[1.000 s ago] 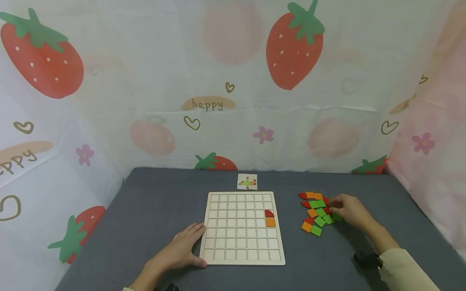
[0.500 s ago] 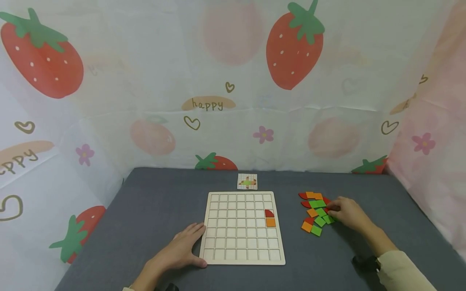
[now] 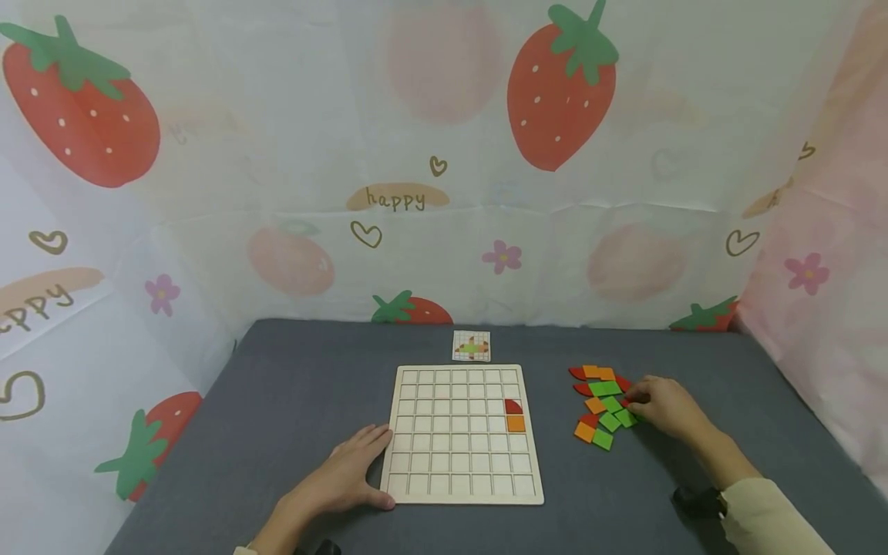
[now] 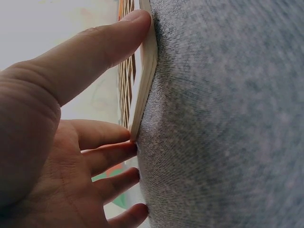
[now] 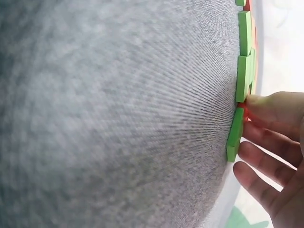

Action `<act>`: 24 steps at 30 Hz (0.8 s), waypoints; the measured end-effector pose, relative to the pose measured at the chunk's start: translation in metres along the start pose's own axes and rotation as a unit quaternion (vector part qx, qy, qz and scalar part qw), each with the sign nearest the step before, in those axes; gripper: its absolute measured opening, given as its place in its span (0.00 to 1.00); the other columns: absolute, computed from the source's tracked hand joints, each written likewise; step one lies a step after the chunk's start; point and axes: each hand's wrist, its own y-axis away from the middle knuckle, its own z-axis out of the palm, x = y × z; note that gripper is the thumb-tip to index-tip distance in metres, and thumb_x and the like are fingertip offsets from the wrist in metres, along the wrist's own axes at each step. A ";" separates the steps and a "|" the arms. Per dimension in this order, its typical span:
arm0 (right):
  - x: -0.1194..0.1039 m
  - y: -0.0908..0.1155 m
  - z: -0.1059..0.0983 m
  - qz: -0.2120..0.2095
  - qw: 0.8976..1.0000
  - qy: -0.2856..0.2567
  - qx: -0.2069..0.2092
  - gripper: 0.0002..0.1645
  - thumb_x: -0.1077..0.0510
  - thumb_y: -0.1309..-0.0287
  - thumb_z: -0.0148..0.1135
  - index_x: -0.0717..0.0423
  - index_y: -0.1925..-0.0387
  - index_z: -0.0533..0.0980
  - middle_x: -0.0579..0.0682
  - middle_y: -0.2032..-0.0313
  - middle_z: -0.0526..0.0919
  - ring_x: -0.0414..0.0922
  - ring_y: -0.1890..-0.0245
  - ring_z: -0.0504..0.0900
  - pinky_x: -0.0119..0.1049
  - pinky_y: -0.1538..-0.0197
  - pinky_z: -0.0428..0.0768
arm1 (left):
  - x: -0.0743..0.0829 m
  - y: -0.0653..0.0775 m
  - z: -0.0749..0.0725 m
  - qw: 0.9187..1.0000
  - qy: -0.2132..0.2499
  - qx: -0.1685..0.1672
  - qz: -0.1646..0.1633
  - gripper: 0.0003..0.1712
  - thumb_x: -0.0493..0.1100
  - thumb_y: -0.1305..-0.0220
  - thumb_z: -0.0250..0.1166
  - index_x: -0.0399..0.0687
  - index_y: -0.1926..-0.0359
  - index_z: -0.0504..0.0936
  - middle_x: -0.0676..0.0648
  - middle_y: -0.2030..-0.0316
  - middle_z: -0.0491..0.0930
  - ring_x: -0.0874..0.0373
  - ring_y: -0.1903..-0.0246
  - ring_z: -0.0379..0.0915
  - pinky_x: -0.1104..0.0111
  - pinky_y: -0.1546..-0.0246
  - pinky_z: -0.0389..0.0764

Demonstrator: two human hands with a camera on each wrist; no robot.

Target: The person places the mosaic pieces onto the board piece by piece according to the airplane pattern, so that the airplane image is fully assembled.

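Observation:
A pale wooden grid board lies on the table, with a red quarter-round tile and an orange square tile in its right-hand column. My left hand rests along the board's left side, thumb at the near corner; in the left wrist view, its fairly straight fingers touch the edge. Over the loose tiles, my right hand has thumb and index finger around a red tile, mostly hidden between them. Green tiles lie right beside those fingertips.
Several loose orange, green and red tiles lie right of the board. Behind the board is a small pattern card. A strawberry-print cloth stands around the grey table.
My right hand has shifted slightly left and down among the loose tiles, covering a green tile that showed before. The left hand and the board stay put.

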 end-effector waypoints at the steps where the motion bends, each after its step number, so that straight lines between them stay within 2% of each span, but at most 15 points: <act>1: 0.000 0.000 0.000 -0.001 1.000 0.001 -0.002 0.09 0.64 0.44 0.65 0.64 0.62 0.83 0.55 0.64 0.83 0.49 0.66 0.81 0.43 0.65 0.80 | 0.000 0.000 0.000 1.000 -0.001 0.000 -0.001 0.59 0.51 0.62 0.80 0.32 0.31 0.63 0.35 0.29 0.61 0.34 0.27 0.50 0.37 0.34 0.54; 14: -0.001 0.000 -0.006 -0.010 0.999 0.009 -0.039 0.14 0.65 0.47 0.67 0.67 0.58 0.82 0.54 0.64 0.81 0.47 0.67 0.79 0.40 0.67 0.77 | 0.000 -0.001 -0.001 1.000 -0.008 0.001 0.010 0.59 0.52 0.62 0.80 0.31 0.31 0.63 0.34 0.29 0.61 0.33 0.28 0.50 0.35 0.35 0.55; 24: -0.003 -0.001 -0.004 -0.005 0.999 0.022 -0.038 0.16 0.63 0.48 0.68 0.67 0.57 0.82 0.51 0.67 0.79 0.43 0.69 0.75 0.37 0.69 0.73 | 0.000 0.000 -0.001 1.000 -0.006 0.002 0.010 0.59 0.52 0.62 0.80 0.31 0.31 0.63 0.34 0.29 0.61 0.33 0.28 0.50 0.36 0.35 0.55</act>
